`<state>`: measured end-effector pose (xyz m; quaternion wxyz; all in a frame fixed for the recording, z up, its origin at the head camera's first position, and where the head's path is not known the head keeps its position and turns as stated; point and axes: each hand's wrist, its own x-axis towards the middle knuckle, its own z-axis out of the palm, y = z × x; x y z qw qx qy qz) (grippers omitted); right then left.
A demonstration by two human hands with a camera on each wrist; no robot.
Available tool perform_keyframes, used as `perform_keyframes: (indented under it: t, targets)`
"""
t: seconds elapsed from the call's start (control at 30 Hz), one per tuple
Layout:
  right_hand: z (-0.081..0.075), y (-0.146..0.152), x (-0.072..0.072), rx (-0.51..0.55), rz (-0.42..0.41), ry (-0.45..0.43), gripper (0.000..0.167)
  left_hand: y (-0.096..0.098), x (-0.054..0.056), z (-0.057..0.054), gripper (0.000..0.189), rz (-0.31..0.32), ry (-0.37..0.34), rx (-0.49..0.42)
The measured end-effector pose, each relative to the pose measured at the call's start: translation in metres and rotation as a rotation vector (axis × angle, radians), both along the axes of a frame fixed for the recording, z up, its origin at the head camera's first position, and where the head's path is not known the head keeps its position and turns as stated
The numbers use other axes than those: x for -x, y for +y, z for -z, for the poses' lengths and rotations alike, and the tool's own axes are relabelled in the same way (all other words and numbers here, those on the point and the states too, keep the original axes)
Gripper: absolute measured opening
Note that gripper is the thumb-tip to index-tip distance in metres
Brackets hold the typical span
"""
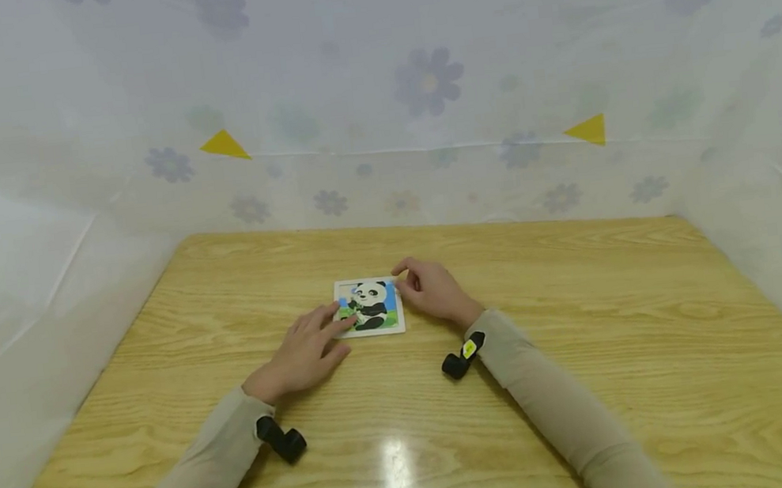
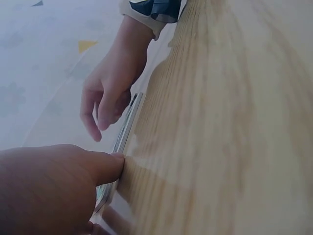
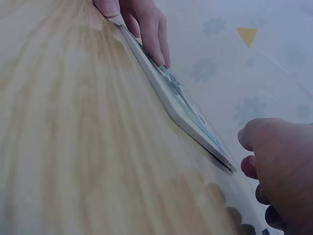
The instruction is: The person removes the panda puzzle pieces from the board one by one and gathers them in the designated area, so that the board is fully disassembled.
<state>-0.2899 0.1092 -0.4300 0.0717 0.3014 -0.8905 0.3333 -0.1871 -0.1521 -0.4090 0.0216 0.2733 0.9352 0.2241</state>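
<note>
A square panda picture puzzle [image 1: 376, 309] in a white frame lies flat on the wooden table. My left hand [image 1: 307, 351] reaches over its left side, fingers extended and fingertips on the picture. The left wrist view shows that thumb [image 2: 110, 165] by the near edge of the frame. Just off the puzzle's upper right corner is my right hand [image 1: 431, 289], its fingers loosely bent with nothing between them. From the right wrist, a gap shows between this hand [image 3: 286, 164] and the frame [image 3: 171, 110]. A pale patch appears at the picture's upper left.
The wooden table [image 1: 624, 347] extends around both arms. White flowered sheeting [image 1: 359, 80] hangs behind it and along both sides. Two yellow triangles, one left [image 1: 226, 145] and one right [image 1: 588, 130], mark the back sheet. Each wrist carries a small black camera.
</note>
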Motion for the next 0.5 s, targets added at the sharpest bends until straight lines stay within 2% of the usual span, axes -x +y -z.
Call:
perform_keyframes:
  t: [0.5]
  targets:
    - [-0.001, -0.033, 0.004, -0.045, -0.061, 0.063, 0.025, 0.001, 0.000, 0.000, 0.046, 0.017, 0.029, 0.010]
